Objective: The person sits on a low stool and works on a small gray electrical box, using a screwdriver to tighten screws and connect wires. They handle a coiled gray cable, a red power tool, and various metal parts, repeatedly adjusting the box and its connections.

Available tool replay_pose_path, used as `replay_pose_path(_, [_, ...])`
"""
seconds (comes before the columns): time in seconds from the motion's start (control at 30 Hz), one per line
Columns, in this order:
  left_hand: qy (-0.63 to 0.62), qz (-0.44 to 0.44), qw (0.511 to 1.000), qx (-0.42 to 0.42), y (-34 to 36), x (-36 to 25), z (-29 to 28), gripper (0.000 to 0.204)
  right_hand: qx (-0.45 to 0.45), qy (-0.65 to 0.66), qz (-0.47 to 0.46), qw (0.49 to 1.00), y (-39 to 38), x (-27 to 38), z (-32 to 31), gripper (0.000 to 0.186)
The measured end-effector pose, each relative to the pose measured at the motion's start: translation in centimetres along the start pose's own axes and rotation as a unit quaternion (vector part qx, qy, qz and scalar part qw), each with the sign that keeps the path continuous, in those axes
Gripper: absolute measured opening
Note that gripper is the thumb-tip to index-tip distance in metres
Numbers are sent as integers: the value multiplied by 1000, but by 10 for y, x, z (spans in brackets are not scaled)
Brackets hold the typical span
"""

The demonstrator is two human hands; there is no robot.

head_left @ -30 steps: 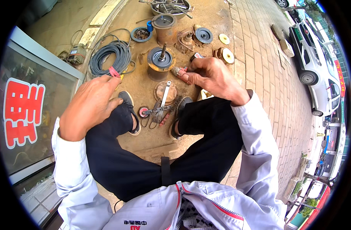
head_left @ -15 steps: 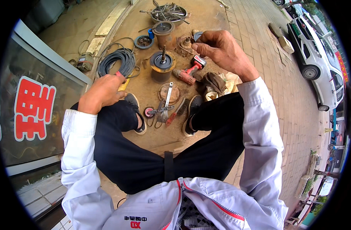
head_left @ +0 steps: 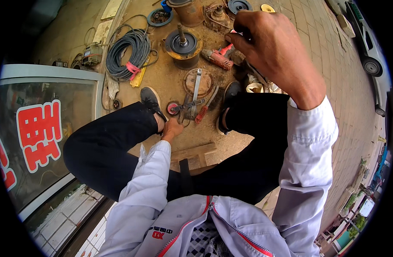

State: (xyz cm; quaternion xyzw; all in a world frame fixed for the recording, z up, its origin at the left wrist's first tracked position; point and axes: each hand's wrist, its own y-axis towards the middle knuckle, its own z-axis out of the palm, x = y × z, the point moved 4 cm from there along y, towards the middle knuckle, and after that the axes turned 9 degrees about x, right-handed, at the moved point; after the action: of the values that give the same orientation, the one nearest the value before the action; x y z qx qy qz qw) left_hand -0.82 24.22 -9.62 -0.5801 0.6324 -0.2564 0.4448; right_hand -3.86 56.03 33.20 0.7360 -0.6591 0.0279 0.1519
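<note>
My left hand reaches down between my feet, its fingers closed at the ring handles of a pair of scissors; the hand partly hides them. Around it lie a red round piece, a flat metal bar with a dark clamp, and a red-handled tool. My right hand is raised at the right, fingers curled, thumb and forefinger together; anything in the pinch is hidden. Beyond it, partly covered, lies a red power drill. Upright ahead stands a motor-like cylinder with a dark top and a shaft.
A coil of dark cable with a pink tie lies at the left. Farther off are a rusty cylinder, a dish of small parts and a dark disc. A glass door stands left. Cloth lies by my right foot.
My left hand has moved from beside the cable coil to the scissors between my feet. The right hand remains raised with its fingers curled. The view has shifted.
</note>
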Motion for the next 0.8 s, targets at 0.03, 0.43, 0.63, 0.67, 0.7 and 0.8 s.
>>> replay_pose_path(0.03, [-14, -21, 1000, -8, 4, -1, 6, 41, 8, -1, 5, 1000, -3, -4, -1, 18])
replay_pose_path(0.43, [-65, -26, 998, -9, 20, -68, 42, 47, 124, -5, 155, 980, -40, -52, -1, 20])
replay_pose_path(0.63, [66, 36, 992, -100, 4, -99, 59, 55, 163, -15, 175, 971, -43, -54, 3, 21])
replay_pose_path(0.67, [79, 47, 991, -101, 4, -99, 59, 56, 165, -6, 172, 971, -41, -53, 3, 21])
replay_pose_path(0.7, [88, 50, 989, -104, 9, -96, 61, 54, 167, 4, 170, 971, -39, -51, 3, 20])
replay_pose_path(0.8, [81, 57, 991, -85, 20, -89, 65, 45, 175, 13, 173, 969, -38, -49, 4, 21])
